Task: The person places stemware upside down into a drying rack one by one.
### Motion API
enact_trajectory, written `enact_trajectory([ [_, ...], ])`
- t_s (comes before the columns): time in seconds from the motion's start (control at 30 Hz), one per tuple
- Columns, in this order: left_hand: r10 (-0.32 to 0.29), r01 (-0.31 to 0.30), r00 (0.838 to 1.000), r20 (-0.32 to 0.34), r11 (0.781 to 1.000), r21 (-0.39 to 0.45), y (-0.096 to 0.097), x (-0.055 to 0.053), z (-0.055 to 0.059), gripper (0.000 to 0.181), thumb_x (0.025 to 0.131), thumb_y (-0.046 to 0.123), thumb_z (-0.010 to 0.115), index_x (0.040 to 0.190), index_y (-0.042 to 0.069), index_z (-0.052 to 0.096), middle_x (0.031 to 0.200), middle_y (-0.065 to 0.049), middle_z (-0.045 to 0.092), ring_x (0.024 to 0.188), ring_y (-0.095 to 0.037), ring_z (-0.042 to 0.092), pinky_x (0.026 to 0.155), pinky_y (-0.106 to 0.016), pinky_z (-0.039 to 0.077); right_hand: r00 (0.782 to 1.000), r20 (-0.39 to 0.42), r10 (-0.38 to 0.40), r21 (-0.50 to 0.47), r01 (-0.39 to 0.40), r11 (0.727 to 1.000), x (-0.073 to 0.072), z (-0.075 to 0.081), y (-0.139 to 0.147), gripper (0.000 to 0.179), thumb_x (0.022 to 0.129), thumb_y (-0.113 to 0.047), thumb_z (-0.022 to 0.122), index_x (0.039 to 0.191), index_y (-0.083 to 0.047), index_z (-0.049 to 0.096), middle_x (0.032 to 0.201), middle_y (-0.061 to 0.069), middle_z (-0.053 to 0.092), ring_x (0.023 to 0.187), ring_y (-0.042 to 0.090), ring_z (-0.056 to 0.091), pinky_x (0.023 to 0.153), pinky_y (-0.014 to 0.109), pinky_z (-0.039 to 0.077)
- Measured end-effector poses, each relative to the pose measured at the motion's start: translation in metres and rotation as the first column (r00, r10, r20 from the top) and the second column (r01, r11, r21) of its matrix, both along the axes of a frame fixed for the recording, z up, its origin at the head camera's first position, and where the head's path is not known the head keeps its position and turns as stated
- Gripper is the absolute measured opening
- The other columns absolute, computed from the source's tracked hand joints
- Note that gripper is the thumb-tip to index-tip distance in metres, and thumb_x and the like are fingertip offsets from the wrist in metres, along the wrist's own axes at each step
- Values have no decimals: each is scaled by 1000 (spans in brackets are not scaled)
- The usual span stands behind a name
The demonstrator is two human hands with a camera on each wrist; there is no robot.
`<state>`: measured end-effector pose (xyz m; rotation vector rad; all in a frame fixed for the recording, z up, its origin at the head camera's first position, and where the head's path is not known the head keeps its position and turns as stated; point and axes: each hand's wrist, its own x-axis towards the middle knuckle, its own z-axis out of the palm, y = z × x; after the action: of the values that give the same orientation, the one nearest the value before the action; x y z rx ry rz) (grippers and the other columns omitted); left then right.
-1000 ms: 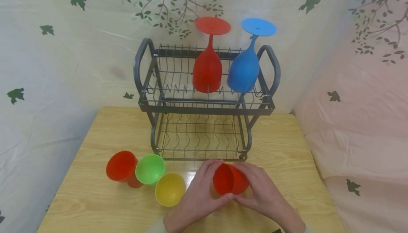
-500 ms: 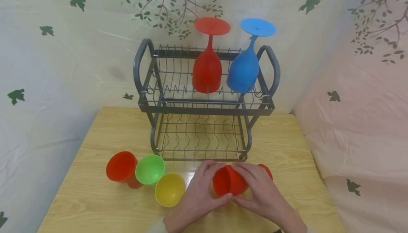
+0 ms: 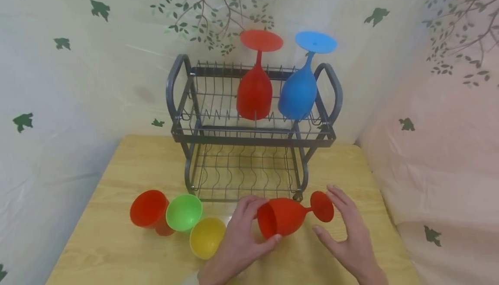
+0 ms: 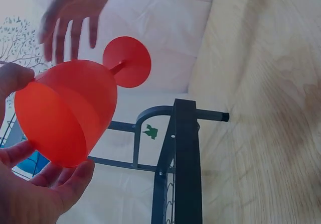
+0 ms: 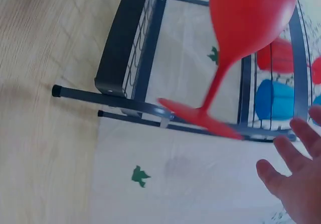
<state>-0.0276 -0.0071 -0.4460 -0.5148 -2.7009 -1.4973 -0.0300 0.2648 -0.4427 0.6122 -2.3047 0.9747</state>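
A red plastic goblet [image 3: 290, 216] lies sideways in the air before the rack, its mouth facing left and its round foot to the right. My left hand [image 3: 243, 237] grips the bowl at the rim between thumb and fingers. In the left wrist view the goblet [image 4: 95, 98] shows its mouth, with fingertips on both sides of the rim. My right hand [image 3: 347, 228] is spread beside the foot, apart from the goblet. In the right wrist view the right hand [image 5: 298, 169] has loosely bent fingers with nothing between them.
The black two-tier dish rack [image 3: 253, 137] stands at the back of the table [image 3: 89, 241]. Its top tier bears an upside-down red goblet [image 3: 254, 94] and a blue goblet [image 3: 298, 94]. At left stand red [image 3: 148, 208], green [image 3: 184, 212] and yellow [image 3: 206, 237] goblets, mouths up.
My right hand has let go of the goblet's bowl and moved right, past its foot. The left hand keeps its grip. The head view has tipped slightly upward.
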Motion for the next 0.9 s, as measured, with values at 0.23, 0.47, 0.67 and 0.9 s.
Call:
enact_trajectory([
  [0.23,18,-28,999,42,967,253,-4,1,3,66,84,31,85,140,25,53,140,10,48,122,-15,55,95,-33,58,992,89,-90,-284,112,952,7,-5,7,68,80,13,73,145,10,50,150,20,52,142,14,44,113,18,37],
  [0.47,6,-21,999,34,878,478,-8,-1,3,66,85,20,85,141,24,52,138,2,52,123,-22,56,97,-37,58,984,177,35,-631,86,771,11,-2,1,63,87,26,53,148,10,44,152,25,47,141,26,44,112,22,40],
  [0.67,33,-4,999,-42,824,566,-13,-4,1,65,84,10,82,141,14,52,134,-7,55,119,-28,57,95,-40,59,984,160,74,-752,73,655,8,-4,1,51,96,19,48,146,12,45,148,24,52,136,27,51,108,24,46],
  [0.9,-5,-38,998,64,750,660,-17,-5,3,66,84,3,79,143,4,49,136,-15,54,123,-30,58,99,-39,57,975,128,180,-821,2,572,5,-10,-10,44,100,19,40,144,17,42,142,19,59,133,24,56,106,28,50],
])
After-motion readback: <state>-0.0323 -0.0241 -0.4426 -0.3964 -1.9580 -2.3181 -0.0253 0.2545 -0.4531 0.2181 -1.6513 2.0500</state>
